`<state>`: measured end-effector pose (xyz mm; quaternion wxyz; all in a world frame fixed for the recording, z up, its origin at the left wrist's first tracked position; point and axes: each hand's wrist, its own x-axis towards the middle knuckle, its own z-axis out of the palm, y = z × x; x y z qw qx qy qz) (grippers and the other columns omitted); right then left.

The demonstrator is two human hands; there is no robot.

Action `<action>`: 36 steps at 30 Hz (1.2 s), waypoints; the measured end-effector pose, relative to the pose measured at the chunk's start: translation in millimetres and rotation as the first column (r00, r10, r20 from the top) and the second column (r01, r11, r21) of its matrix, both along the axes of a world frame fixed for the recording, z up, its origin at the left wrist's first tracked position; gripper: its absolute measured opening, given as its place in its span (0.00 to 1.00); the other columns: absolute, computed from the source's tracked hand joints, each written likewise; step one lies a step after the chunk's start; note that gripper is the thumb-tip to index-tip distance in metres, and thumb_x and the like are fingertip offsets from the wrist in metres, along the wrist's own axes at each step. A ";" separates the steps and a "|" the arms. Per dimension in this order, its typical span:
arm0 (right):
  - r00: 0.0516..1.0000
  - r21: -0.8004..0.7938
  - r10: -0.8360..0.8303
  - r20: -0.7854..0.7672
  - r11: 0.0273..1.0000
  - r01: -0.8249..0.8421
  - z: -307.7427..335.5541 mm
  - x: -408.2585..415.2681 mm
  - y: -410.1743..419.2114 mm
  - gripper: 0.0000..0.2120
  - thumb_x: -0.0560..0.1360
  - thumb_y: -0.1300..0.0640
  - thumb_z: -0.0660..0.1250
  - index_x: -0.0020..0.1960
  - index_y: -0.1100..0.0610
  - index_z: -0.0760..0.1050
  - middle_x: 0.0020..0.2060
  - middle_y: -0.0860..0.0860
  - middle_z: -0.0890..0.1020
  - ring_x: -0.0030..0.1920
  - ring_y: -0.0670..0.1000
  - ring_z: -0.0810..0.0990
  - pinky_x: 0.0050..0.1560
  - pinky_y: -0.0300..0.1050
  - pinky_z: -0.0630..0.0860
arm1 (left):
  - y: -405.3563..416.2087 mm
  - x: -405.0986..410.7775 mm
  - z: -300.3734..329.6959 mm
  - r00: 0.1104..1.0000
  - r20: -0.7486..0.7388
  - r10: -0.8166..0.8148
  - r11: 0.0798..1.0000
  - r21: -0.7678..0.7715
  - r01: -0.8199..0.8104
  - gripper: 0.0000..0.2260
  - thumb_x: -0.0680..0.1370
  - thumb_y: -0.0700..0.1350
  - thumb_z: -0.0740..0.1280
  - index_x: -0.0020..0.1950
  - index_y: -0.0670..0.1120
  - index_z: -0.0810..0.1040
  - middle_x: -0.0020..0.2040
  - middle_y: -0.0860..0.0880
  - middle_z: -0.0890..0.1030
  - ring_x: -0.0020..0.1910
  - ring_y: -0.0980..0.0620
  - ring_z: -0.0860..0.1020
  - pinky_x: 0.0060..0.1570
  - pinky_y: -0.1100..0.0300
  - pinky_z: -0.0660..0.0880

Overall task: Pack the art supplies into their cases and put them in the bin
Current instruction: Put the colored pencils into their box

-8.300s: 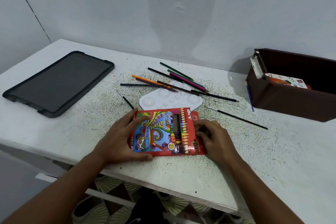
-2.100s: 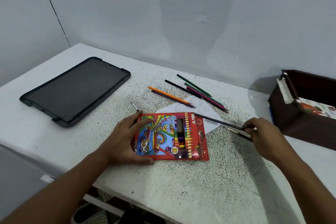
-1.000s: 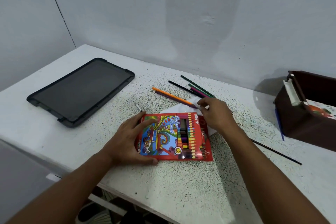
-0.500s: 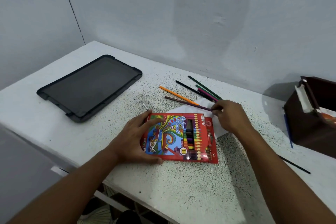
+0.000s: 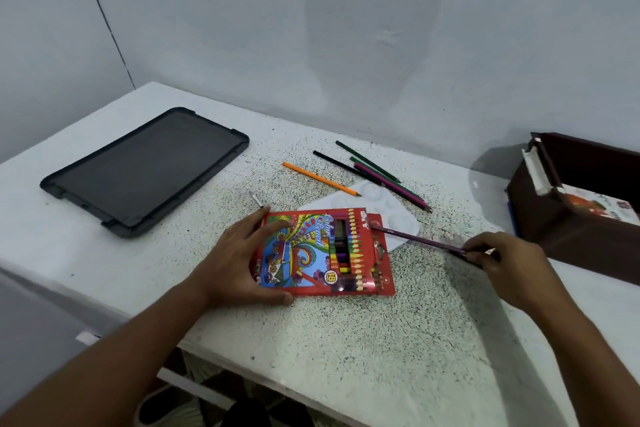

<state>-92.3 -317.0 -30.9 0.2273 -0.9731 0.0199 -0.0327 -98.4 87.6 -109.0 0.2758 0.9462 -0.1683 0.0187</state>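
Observation:
A red colour-pencil box (image 5: pixel 325 253) lies flat near the table's front edge. My left hand (image 5: pixel 239 260) grips its left end, thumb under the near edge and fingers on its top. My right hand (image 5: pixel 502 262) pinches the back end of a purple pencil (image 5: pixel 415 237), whose tip sits at the box's open right flap. Several loose pencils lie behind the box: an orange pencil (image 5: pixel 320 178), a black pencil (image 5: pixel 337 163), green pencils (image 5: pixel 367 161) and a magenta pencil (image 5: pixel 393 187). The dark brown bin (image 5: pixel 561 218) stands at the right.
A white paint palette (image 5: pixel 384 208) lies partly under the box. A black tray-like lid (image 5: pixel 145 170) sits at the left. A small white-tipped brush (image 5: pixel 255 199) lies by my left fingers. The bin holds a printed box (image 5: pixel 602 208). The wall runs close behind the table.
My right hand lifted the purple pencil from the pile, drew back to the right and brought its tip to the box's open flap. My left hand stayed on the box.

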 end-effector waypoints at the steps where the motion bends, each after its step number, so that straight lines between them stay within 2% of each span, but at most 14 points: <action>1: 1.000 0.001 0.002 -0.005 1.000 -0.002 -1.4 -0.3 -1.1 0.11 0.72 0.63 0.72 0.40 0.47 0.79 0.38 0.48 0.82 0.38 0.49 0.77 0.39 0.44 0.68 | -0.5 0.1 -0.1 1.000 -0.004 0.002 1.000 0.001 -0.002 0.47 0.57 0.78 0.66 0.71 0.72 0.50 0.78 0.54 0.51 0.75 0.49 0.57 0.71 0.45 0.61; 6: 0.998 0.003 0.069 -0.003 0.998 -0.069 -6.0 2.2 5.7 0.12 0.72 0.63 0.72 0.42 0.45 0.79 0.39 0.45 0.82 0.39 0.48 0.78 0.39 0.43 0.69 | -0.6 -0.1 0.2 1.000 -0.004 0.003 1.000 -0.012 -0.003 0.47 0.57 0.77 0.68 0.71 0.71 0.52 0.78 0.55 0.51 0.75 0.49 0.57 0.70 0.46 0.62; 9: 0.995 0.050 0.095 0.002 0.994 -0.095 -4.6 10.9 19.6 0.10 0.72 0.62 0.72 0.42 0.47 0.79 0.38 0.42 0.81 0.38 0.40 0.76 0.37 0.34 0.67 | -0.9 0.0 0.6 1.000 0.001 -0.005 1.000 -0.018 0.005 0.46 0.57 0.77 0.68 0.71 0.71 0.53 0.78 0.53 0.53 0.74 0.50 0.58 0.70 0.47 0.61; 11: 0.992 0.068 0.126 0.006 0.990 -0.126 -3.5 19.1 31.6 0.10 0.73 0.61 0.72 0.42 0.46 0.79 0.38 0.42 0.81 0.39 0.38 0.74 0.36 0.32 0.65 | -1.6 0.6 0.8 1.000 -0.004 -0.007 1.000 -0.011 0.007 0.47 0.57 0.77 0.68 0.71 0.71 0.52 0.78 0.53 0.53 0.74 0.49 0.58 0.70 0.47 0.61; 15: 0.981 0.118 0.196 -0.009 0.974 -0.193 -5.1 32.6 62.3 0.07 0.74 0.63 0.70 0.46 0.51 0.81 0.41 0.46 0.81 0.41 0.46 0.76 0.37 0.32 0.66 | -1.6 1.3 0.2 1.000 -0.011 -0.005 1.000 -0.008 0.005 0.47 0.56 0.78 0.67 0.71 0.71 0.51 0.78 0.52 0.53 0.74 0.49 0.58 0.70 0.46 0.62; 18: 0.972 0.171 0.231 -0.034 0.960 -0.222 -9.3 38.2 82.4 0.07 0.74 0.63 0.69 0.47 0.54 0.82 0.42 0.46 0.81 0.41 0.43 0.75 0.38 0.31 0.67 | -1.7 1.4 0.0 1.000 -0.011 -0.006 1.000 -0.008 0.005 0.47 0.57 0.78 0.67 0.71 0.71 0.52 0.78 0.53 0.53 0.75 0.49 0.58 0.70 0.44 0.62; 20: 0.968 0.219 0.247 -0.039 0.948 -0.233 -14.1 41.5 90.6 0.07 0.74 0.64 0.69 0.47 0.53 0.83 0.44 0.47 0.81 0.42 0.41 0.75 0.41 0.34 0.71 | -1.4 1.9 0.3 1.000 -0.010 -0.004 1.000 -0.006 0.004 0.47 0.57 0.77 0.68 0.71 0.71 0.51 0.78 0.53 0.53 0.74 0.49 0.58 0.70 0.45 0.62; 23: 0.967 0.253 0.252 -0.043 0.939 -0.234 -20.0 43.2 96.3 0.09 0.74 0.64 0.68 0.45 0.51 0.82 0.47 0.49 0.81 0.46 0.47 0.78 0.48 0.46 0.77 | -0.9 2.1 0.7 1.000 -0.009 -0.008 1.000 0.007 0.008 0.47 0.57 0.78 0.67 0.71 0.72 0.51 0.78 0.53 0.52 0.75 0.49 0.57 0.71 0.46 0.61; 25: 0.965 0.250 0.258 -0.044 0.938 -0.239 -23.1 44.1 98.1 0.08 0.74 0.63 0.69 0.44 0.51 0.82 0.47 0.48 0.81 0.46 0.48 0.79 0.48 0.49 0.77 | -0.1 1.7 0.2 1.000 -0.007 -0.006 1.000 0.010 0.006 0.47 0.57 0.78 0.67 0.71 0.72 0.50 0.78 0.54 0.52 0.74 0.50 0.57 0.71 0.47 0.61; 29: 0.956 0.243 0.288 -0.045 0.932 -0.269 -21.7 44.6 100.2 0.07 0.75 0.62 0.68 0.46 0.51 0.83 0.46 0.46 0.80 0.43 0.45 0.77 0.45 0.44 0.74 | -1.2 0.7 1.8 1.000 -0.002 -0.005 1.000 -0.005 0.005 0.46 0.56 0.78 0.67 0.70 0.73 0.50 0.78 0.53 0.52 0.74 0.49 0.58 0.71 0.47 0.60; 32: 0.946 0.291 0.300 -0.119 0.922 -0.256 -14.9 45.5 100.1 0.07 0.76 0.61 0.68 0.46 0.51 0.82 0.46 0.44 0.80 0.40 0.44 0.79 0.40 0.41 0.75 | -1.7 0.4 2.0 1.000 -0.009 -0.007 1.000 -0.005 0.007 0.46 0.57 0.78 0.67 0.70 0.73 0.50 0.78 0.53 0.52 0.74 0.49 0.57 0.71 0.47 0.60; 34: 0.950 0.348 0.268 -0.157 0.916 -0.201 -9.4 50.3 99.6 0.07 0.77 0.60 0.67 0.45 0.49 0.81 0.44 0.45 0.82 0.39 0.46 0.81 0.37 0.42 0.77 | -1.2 0.9 1.4 1.000 -0.010 -0.007 1.000 0.001 0.007 0.47 0.57 0.78 0.66 0.71 0.72 0.50 0.78 0.54 0.51 0.74 0.49 0.57 0.71 0.46 0.60; 36: 0.970 0.307 0.217 -0.108 0.935 -0.175 -6.9 60.0 100.6 0.08 0.77 0.58 0.66 0.44 0.47 0.80 0.44 0.45 0.83 0.42 0.46 0.81 0.36 0.40 0.74 | -0.9 1.1 1.0 1.000 -0.007 -0.006 1.000 -0.002 0.006 0.47 0.57 0.78 0.66 0.71 0.71 0.51 0.78 0.54 0.51 0.74 0.49 0.57 0.71 0.45 0.61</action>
